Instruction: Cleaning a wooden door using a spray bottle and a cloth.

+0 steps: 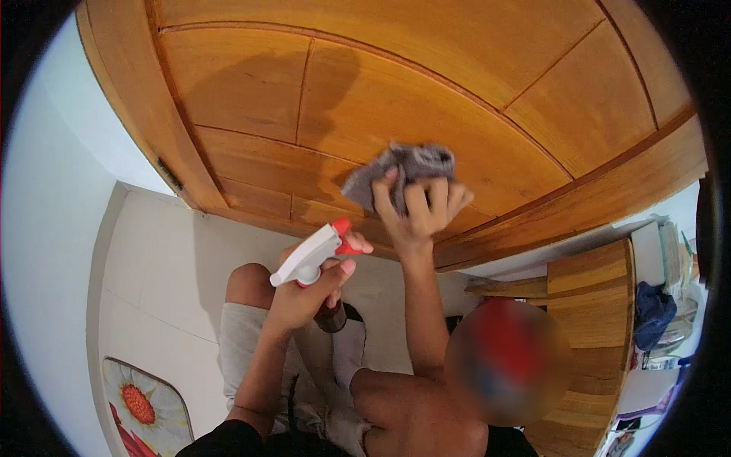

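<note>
My right hand [425, 205] grips a crumpled grey cloth [408, 165] against the lower part of a wooden door [394, 108] with carved grooves. The hand and cloth are slightly blurred. In my left hand [311, 285] is a spray bottle with a white and red trigger head [314, 251]. Its dark bottle body [331, 319] shows below my fingers, which partly hide it. The nozzle points up toward the door, and a finger lies by the red trigger. A shadow falls across the door's left panels.
A metal hinge [169, 173] sits on the door's left edge beside a white wall [51, 188]. Pale tiles [154, 274] cover the floor, with a flower-patterned mat [145, 403] at lower left. At right stands wooden furniture [594, 320], with a dark blue cloth [654, 314] and clutter beyond.
</note>
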`<state>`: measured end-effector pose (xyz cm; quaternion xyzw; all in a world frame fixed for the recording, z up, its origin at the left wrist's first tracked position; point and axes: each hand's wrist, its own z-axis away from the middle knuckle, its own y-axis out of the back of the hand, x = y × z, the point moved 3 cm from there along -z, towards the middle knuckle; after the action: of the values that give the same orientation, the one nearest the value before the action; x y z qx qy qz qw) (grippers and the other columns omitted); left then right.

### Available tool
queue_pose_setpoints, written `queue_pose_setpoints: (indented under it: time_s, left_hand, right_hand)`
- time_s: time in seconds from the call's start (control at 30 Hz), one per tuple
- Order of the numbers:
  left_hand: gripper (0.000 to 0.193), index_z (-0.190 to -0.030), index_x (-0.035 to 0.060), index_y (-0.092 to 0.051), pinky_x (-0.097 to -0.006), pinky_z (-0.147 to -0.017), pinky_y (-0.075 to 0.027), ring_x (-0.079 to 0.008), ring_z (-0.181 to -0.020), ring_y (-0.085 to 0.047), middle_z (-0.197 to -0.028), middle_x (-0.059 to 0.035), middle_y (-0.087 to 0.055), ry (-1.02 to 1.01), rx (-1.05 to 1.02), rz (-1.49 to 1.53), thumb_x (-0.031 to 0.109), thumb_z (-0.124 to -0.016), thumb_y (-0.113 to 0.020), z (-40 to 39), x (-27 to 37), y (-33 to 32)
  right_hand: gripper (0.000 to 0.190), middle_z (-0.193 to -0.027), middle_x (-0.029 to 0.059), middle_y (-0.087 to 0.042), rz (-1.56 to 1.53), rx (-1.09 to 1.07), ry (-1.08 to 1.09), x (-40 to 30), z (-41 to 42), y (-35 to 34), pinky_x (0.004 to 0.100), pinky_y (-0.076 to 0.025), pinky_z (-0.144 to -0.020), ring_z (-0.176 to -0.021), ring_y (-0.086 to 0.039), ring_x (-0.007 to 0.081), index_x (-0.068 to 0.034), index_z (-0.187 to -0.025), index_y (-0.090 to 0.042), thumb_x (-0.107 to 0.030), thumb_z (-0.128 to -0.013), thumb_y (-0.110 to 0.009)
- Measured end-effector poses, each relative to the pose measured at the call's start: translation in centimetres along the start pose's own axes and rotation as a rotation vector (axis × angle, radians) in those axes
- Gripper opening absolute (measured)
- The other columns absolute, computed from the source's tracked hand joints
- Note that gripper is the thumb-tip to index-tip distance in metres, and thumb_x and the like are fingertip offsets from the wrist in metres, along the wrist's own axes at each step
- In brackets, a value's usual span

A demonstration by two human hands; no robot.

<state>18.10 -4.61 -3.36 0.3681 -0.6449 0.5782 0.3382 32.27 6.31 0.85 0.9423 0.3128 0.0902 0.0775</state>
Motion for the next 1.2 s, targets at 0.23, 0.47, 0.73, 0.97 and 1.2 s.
queue_pose_setpoints:
  time_s: [0.23, 0.47, 0.73, 0.97, 1.2]
  left_hand:
    - [0.031, -0.124, 0.0010, -0.061, -0.0200, -0.046, -0.040, -0.0028, -0.050, -0.048, -0.097, -0.0046, -0.069, -0.083, -0.063, 0.059, 0.010, -0.094, -0.065, -4.3, 2.0, -1.8]
    - [0.025, -0.118, 0.0022, -0.065, -0.0189, -0.046, -0.040, -0.0017, -0.049, -0.046, -0.089, -0.0028, -0.068, -0.057, -0.055, -0.182, 0.010, -0.094, -0.066, -2.7, 0.8, -0.4]
    - [0.031, -0.123, 0.0008, -0.059, -0.0192, -0.047, -0.041, -0.0046, -0.050, -0.048, -0.114, -0.0132, -0.069, -0.097, 0.119, -0.059, 0.008, -0.093, -0.063, -1.7, 1.9, 2.0]
    - [0.027, -0.114, -0.0010, -0.060, -0.0191, -0.046, -0.040, -0.0056, -0.048, -0.048, -0.112, -0.0183, -0.067, -0.156, 0.102, 0.080, 0.009, -0.090, -0.065, -0.3, 4.0, 3.4]
    - [0.026, -0.115, 0.0005, -0.061, -0.0197, -0.045, -0.041, -0.0064, -0.049, -0.050, -0.112, -0.0189, -0.067, -0.174, 0.104, 0.042, 0.007, -0.091, -0.064, -0.7, 3.5, 3.4]
  right_hand:
    - [0.026, -0.075, 0.0057, -0.051, 0.030, -0.022, -0.249, 1.2, 6.2, 1.1, 0.0392, -0.027, -0.070, -0.071, -0.041, 0.0269, -0.009, -0.066, -0.050, -0.010, -0.068, -0.076]
    - [0.021, -0.079, 0.0069, -0.054, -0.008, -0.070, -0.132, 0.9, 0.3, 1.7, 0.0406, -0.031, -0.070, -0.075, -0.046, 0.0282, -0.007, -0.070, -0.055, -0.004, -0.069, -0.075]
    - [0.022, -0.077, 0.0024, -0.051, -0.013, 0.127, 0.026, -0.7, -11.0, -0.3, 0.0395, -0.031, -0.070, -0.074, -0.046, 0.0253, -0.014, -0.064, -0.055, -0.012, -0.068, -0.077]
    - [0.023, -0.079, 0.0015, -0.051, -0.086, -0.187, 0.052, -1.7, 0.7, -0.6, 0.0402, -0.030, -0.073, -0.078, -0.046, 0.0244, -0.015, -0.071, -0.059, -0.018, -0.069, -0.082]
    - [0.012, -0.083, 0.0101, -0.056, 0.180, 0.209, -0.365, 4.9, -1.7, 4.2, 0.0432, -0.039, -0.069, -0.082, -0.050, 0.0270, 0.000, -0.078, -0.059, 0.001, -0.078, -0.071]
